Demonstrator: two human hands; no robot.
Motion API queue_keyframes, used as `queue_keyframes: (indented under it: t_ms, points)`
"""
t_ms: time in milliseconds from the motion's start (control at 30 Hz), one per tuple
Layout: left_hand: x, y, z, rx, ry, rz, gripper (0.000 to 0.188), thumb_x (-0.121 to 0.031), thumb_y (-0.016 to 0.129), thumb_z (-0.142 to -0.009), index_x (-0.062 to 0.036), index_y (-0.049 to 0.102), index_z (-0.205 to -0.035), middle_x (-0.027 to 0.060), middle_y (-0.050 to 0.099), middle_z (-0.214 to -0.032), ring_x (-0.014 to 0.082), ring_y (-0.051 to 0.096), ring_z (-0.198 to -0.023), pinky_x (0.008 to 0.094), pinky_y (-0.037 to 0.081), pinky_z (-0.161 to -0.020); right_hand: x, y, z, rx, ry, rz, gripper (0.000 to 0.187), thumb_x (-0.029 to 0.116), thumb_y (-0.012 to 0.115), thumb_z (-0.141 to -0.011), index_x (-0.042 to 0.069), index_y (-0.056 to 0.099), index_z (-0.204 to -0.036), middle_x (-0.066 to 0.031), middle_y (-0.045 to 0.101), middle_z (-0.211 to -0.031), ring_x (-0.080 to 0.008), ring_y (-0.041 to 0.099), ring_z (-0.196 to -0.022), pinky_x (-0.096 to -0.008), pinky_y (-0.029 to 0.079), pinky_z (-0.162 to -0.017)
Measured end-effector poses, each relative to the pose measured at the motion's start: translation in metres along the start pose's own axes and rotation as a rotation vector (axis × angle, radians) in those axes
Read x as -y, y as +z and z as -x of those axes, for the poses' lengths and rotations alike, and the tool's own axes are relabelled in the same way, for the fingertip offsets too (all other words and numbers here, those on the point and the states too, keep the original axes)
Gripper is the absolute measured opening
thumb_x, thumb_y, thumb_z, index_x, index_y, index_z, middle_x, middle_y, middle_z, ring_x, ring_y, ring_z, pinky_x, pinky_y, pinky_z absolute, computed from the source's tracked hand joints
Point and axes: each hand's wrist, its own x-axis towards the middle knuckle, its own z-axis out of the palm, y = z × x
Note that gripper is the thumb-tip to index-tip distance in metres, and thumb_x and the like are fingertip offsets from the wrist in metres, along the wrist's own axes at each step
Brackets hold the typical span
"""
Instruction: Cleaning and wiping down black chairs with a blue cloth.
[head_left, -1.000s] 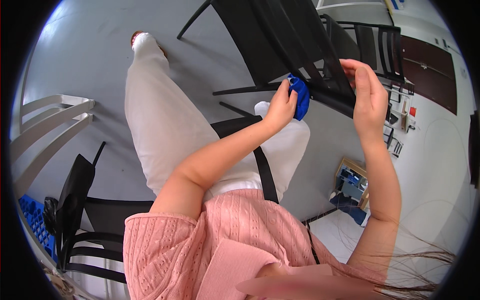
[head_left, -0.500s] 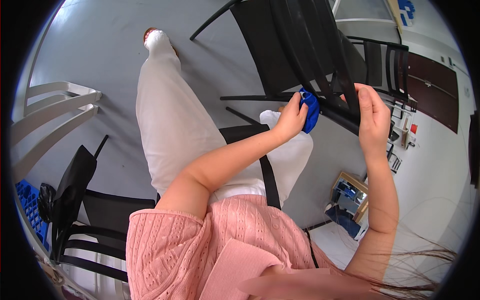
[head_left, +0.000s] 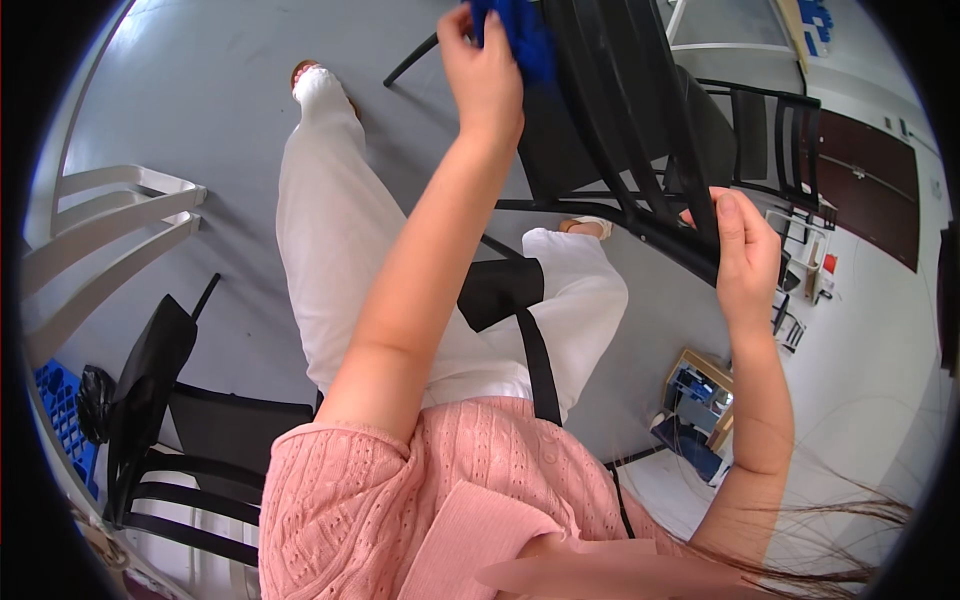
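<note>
A black chair (head_left: 590, 115) with a slatted back stands in front of me, its upper part cut off by the top edge of the view. My left hand (head_left: 482, 75) is closed on a blue cloth (head_left: 515, 40), which is slightly blurred and lies against the far side of the chair near the seat. My right hand (head_left: 745, 240) grips the chair's slatted backrest (head_left: 690, 190) at its near right end, with the thumb on the near side and the other fingers partly hidden behind the slat.
Another black chair (head_left: 215, 425) is at the lower left, beside a blue plastic crate (head_left: 62, 410) and a black bag (head_left: 95, 400). White curved rails (head_left: 120, 225) stand at the left. More black chairs (head_left: 770, 140) are at the right, near a wooden-framed box (head_left: 700, 395).
My left hand has moved up and away from me with the blue cloth, from the backrest's near left end to the chair's far part. My right hand has barely moved.
</note>
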Motion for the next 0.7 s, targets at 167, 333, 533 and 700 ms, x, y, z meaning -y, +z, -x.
queue_keyframes:
  t_ms: [167,333,533,700]
  points:
    - [0.007,0.056,-0.04,0.206,0.082,-0.109,0.031,-0.022,0.057,-0.099,0.0048,0.063,-0.114,0.0071,0.064,-0.103,0.0114,0.056,-0.083,0.0263,0.046,-0.072,0.0,0.006,0.001,-0.065,-0.02,-0.032,0.034,0.027,0.053,-0.101,-0.003,0.067,-0.096,-0.005,0.068,-0.076,-0.0071,0.056,-0.069,-0.022,0.044,-0.066]
    - [0.006,0.053,-0.013,0.128,0.048,-0.161,0.033,-0.023,0.059,-0.098,0.0085,0.068,-0.099,0.0051,0.056,-0.098,0.0091,0.053,-0.08,0.0257,0.044,-0.069,0.005,0.005,0.0,-0.066,0.028,0.005,0.034,0.028,0.054,-0.1,-0.003,0.067,-0.093,-0.0052,0.066,-0.073,-0.0079,0.054,-0.067,-0.0225,0.044,-0.065]
    - [0.019,0.029,0.063,0.041,0.345,-0.403,0.017,-0.007,0.058,-0.096,0.0083,0.063,-0.094,0.0103,0.059,-0.098,0.0167,0.058,-0.083,0.0252,0.046,-0.08,0.006,0.006,-0.003,-0.104,0.001,0.026,0.036,0.03,0.055,-0.099,-0.003,0.067,-0.091,-0.0044,0.062,-0.067,-0.0079,0.051,-0.063,-0.023,0.042,-0.06]
    - [0.015,0.019,0.139,0.098,0.275,-0.492,0.003,0.004,0.055,-0.089,0.0068,0.057,-0.089,0.0119,0.052,-0.093,0.023,0.055,-0.078,0.0268,0.046,-0.074,0.008,0.012,-0.011,-0.145,-0.044,0.07,0.037,0.032,0.057,-0.099,-0.003,0.068,-0.092,-0.0053,0.058,-0.063,-0.007,0.046,-0.057,-0.0244,0.039,-0.055]
